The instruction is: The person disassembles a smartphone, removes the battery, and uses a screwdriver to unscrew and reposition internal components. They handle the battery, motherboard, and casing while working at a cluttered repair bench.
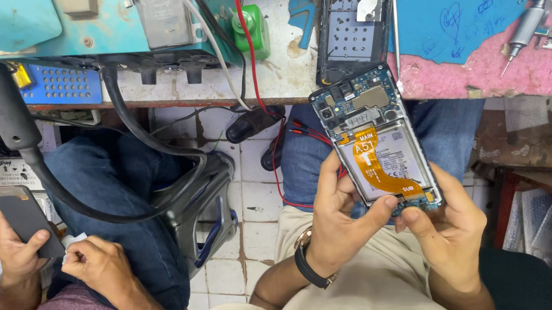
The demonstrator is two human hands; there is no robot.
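I hold an opened phone [376,141] with its back off, showing a circuit board at the top, a pale battery and an orange flex cable. My left hand [337,220], with a black watch on the wrist, grips the phone's left edge, its thumb reaching across the lower end. My right hand [447,224] grips the lower right corner from below. The phone hangs over my lap, just in front of the bench edge.
A phone frame [351,14] without its back lies on the bench [277,66]. A metal screwdriver [533,18] rests on the pink and blue mat [497,61]. At left, another person's hands hold a dark phone [24,217]. A black hose [121,201] loops down past a stool [202,203].
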